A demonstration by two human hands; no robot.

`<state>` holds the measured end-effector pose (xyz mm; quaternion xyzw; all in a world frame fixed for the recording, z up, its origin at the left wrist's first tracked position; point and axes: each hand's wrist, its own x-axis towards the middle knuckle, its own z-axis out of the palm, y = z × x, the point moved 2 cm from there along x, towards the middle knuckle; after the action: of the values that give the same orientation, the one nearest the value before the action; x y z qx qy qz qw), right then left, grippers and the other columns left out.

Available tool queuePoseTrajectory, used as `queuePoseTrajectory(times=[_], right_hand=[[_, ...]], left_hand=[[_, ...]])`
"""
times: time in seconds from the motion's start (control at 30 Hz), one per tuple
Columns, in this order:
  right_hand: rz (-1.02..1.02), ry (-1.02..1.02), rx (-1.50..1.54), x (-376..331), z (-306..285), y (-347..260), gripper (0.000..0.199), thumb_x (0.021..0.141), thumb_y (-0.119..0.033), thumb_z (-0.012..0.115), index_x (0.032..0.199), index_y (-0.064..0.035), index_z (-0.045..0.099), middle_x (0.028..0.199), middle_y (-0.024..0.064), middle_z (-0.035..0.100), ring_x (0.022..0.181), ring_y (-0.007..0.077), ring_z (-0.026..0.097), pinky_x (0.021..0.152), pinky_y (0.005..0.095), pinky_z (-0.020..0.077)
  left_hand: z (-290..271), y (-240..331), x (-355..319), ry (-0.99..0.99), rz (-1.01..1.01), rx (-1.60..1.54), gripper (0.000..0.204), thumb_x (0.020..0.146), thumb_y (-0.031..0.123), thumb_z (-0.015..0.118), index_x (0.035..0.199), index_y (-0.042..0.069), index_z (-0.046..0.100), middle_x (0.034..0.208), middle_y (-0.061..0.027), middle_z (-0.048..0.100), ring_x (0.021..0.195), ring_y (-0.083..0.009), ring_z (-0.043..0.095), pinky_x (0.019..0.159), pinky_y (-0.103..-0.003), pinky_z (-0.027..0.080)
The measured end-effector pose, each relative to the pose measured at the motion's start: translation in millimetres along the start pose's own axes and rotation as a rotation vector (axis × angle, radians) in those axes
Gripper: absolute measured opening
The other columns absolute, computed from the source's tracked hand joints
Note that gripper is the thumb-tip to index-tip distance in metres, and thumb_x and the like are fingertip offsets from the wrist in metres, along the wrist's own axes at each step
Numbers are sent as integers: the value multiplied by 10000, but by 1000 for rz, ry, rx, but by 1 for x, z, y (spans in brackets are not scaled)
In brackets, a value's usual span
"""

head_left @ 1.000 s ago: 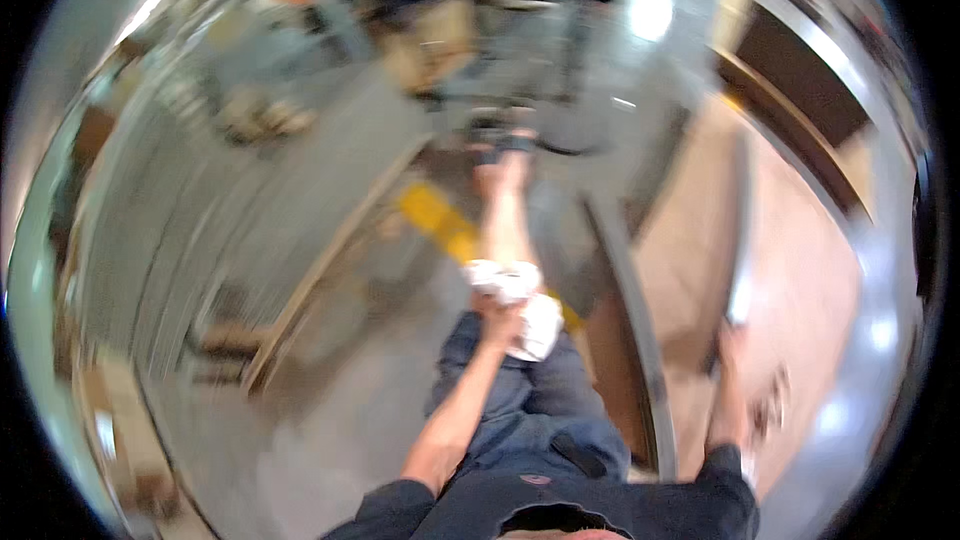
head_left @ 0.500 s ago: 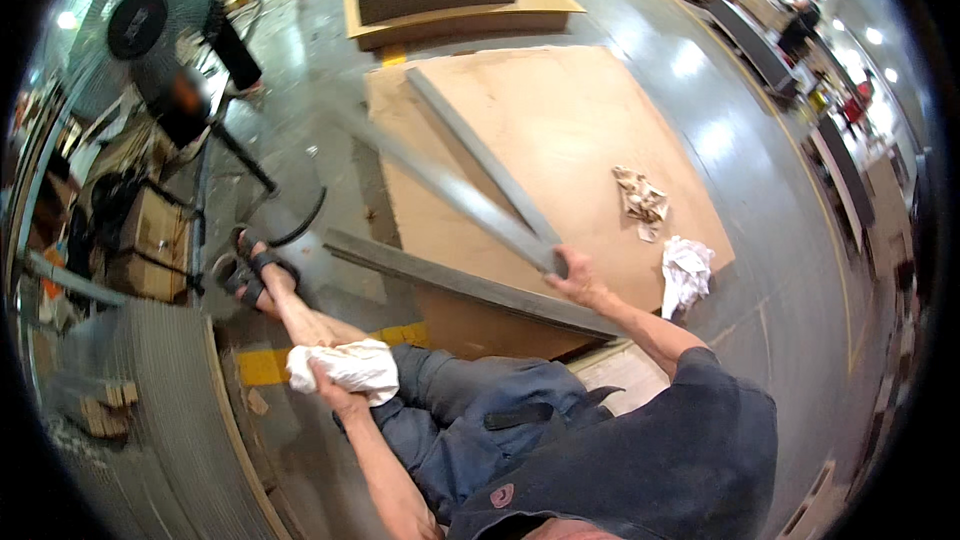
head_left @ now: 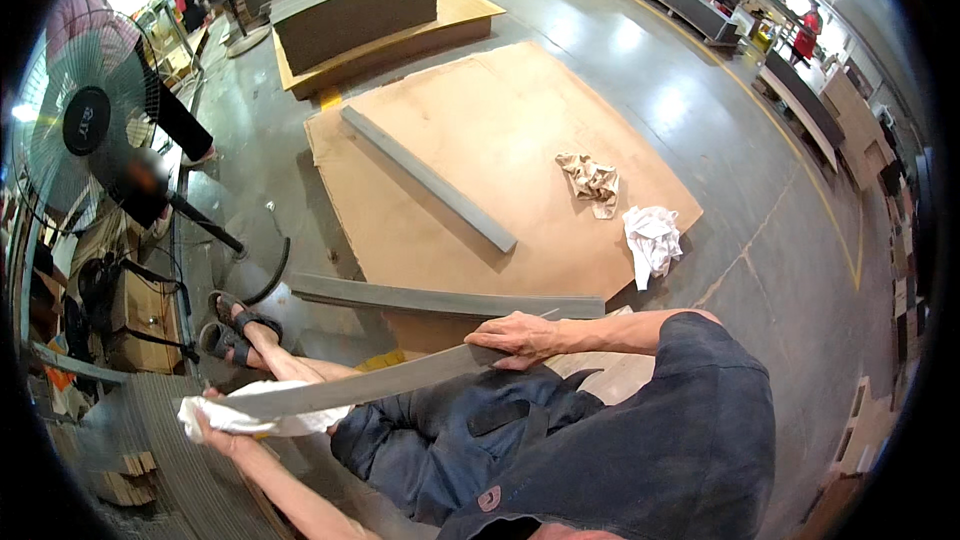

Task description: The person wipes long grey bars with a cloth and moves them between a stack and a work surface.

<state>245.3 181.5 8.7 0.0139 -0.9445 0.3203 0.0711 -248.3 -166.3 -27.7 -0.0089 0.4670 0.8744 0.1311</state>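
Observation:
A long flat grey strip [head_left: 380,378] lies across above my lap. My right hand [head_left: 520,337] grips its right end, with the fingers over the top. At the strip's left end, my left hand [head_left: 220,430] is closed on a white cloth [head_left: 300,422] that wraps under and around the strip. Just beyond my knees sits a narrow stack of similar grey strips [head_left: 450,299]. One more grey strip [head_left: 430,178] rests by itself on the brown board [head_left: 480,100] in front of me.
A crumpled beige cloth [head_left: 590,183] and a crumpled white cloth [head_left: 652,243] lie on the board's right side. To the left stands a large fan [head_left: 88,120], with a person behind it. A grey panel stack [head_left: 355,15] sits at the back; ribbed grey material [head_left: 170,450] is at lower left.
My right hand has swung the strip from over the board back across my lap. My left hand has moved left and brought the cloth onto the strip's end. The view has shifted.

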Motion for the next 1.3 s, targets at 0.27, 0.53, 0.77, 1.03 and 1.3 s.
queuePoseTrajectory(times=[0.27, 0.53, 0.77, 1.03, 1.3], right_hand=[[-146, 28, -79, -3, -28, -4, 676, 723, -136, 721, 1322, -3, 436, 1167, 187, 560, 1037, 333, 590, 812, 410, 536], [-109, 136, -57, 35, -13, -22, 646, 650, -63, 764, 1242, 14, 519, 1082, 218, 609, 966, 371, 626, 820, 430, 543], [-77, 254, -83, 65, 4, -18, 645, 678, -51, 724, 1285, 6, 513, 1083, 222, 608, 947, 373, 632, 788, 411, 532], [6, 263, 139, 77, 33, 19, 633, 671, -81, 724, 1272, -8, 538, 1134, 212, 601, 1031, 366, 607, 868, 414, 497], [23, 171, 243, 92, 7, -13, 659, 691, -124, 759, 1299, -28, 524, 1131, 207, 601, 1002, 362, 613, 847, 378, 494]], left_hand=[[-31, 32, -13, 56, 30, -71, 541, 825, 366, 605, 1270, 74, 510, 1188, -109, 575, 1140, -287, 529, 975, -490, 425], [85, -40, -87, -5, -115, -191, 607, 753, 282, 638, 1264, -18, 507, 1204, -179, 582, 1074, -316, 557, 1001, -426, 389], [192, -126, -193, -168, -187, -227, 354, 734, 110, 610, 1066, 3, 548, 981, -127, 645, 946, -219, 596, 880, -347, 484], [211, -197, -245, -8, 123, 196, 374, 701, 21, 744, 1032, 24, 570, 959, -104, 652, 818, -212, 646, 765, -309, 521], [195, -139, -208, -24, 295, 164, 325, 798, 42, 646, 1107, -6, 557, 1025, -114, 647, 907, -213, 640, 783, -323, 531]])
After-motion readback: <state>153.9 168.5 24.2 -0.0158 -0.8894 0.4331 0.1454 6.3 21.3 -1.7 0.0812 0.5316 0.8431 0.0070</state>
